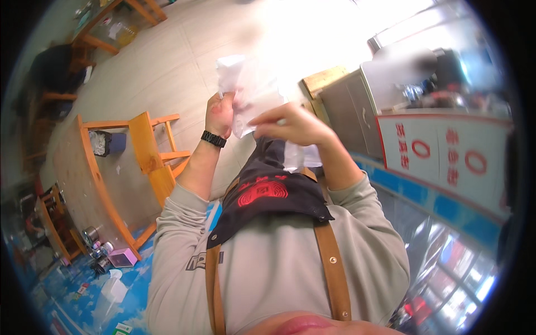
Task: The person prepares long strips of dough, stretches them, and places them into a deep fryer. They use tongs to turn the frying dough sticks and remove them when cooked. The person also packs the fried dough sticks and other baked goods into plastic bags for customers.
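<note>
My left hand (221,112), with a black watch (213,139) on its wrist, grips a thin clear plastic bag (259,92). The bag stands up in front of me, and its far part fades into the glare on the floor. Close to the lower right edge of the bag is my right hand (299,124), blurred, its fingers bent towards the plastic. Whether those fingertips touch the bag is unclear. Below the right palm, in front of my dark apron (268,167), shows another piece of clear plastic (295,158); what holds it is hidden.
To my left stand a wooden table (104,184) and a wooden chair (146,142). A tissue box (114,289) lies on a blue cloud-patterned surface (94,310). On my right are a grey cabinet (351,111) and a sign bearing writing (435,155). Pale tiles (167,71) cover the floor ahead.
</note>
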Motion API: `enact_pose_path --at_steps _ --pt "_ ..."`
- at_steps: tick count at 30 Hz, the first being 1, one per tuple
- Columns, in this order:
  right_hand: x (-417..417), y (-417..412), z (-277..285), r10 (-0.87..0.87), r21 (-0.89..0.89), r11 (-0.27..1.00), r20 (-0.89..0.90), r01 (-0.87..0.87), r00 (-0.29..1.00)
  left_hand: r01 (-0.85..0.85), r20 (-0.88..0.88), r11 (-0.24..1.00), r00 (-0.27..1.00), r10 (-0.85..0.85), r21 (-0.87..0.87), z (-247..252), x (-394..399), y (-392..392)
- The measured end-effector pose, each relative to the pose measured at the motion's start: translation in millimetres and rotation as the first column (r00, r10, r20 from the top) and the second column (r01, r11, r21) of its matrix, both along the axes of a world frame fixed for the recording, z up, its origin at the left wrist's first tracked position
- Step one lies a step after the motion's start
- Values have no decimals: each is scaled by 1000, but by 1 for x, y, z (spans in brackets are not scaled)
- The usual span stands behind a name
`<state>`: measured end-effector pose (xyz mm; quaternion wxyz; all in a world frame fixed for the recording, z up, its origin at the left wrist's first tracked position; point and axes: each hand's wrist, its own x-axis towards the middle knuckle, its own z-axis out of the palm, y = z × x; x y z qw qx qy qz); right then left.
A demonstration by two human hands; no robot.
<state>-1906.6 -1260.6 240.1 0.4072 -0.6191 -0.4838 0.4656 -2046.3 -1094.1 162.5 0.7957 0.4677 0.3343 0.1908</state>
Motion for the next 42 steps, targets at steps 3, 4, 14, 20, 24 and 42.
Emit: enact_pose_path --at_steps 3,4,14,20,24,42 --pt "82 72 16 -448 279 855 -28 437 894 64 -93 958 995 -39 279 -19 34 83" --pt "114 99 29 -502 296 848 181 440 846 109 -127 930 990 -68 351 -5 55 108" --pt "267 348 -39 38 -141 989 -44 -44 998 52 -251 964 968 16 262 -1 153 321" --pt "359 478 -67 -34 85 996 -59 39 998 116 -300 887 953 26 446 -28 257 458" --pt "417 585 -85 -242 1 970 5 242 970 148 -168 91 946 277 985 -31 340 547" --pt "676 1011 -115 -416 -213 864 -813 456 407 112 535 893 830 157 -435 -54 584 968"
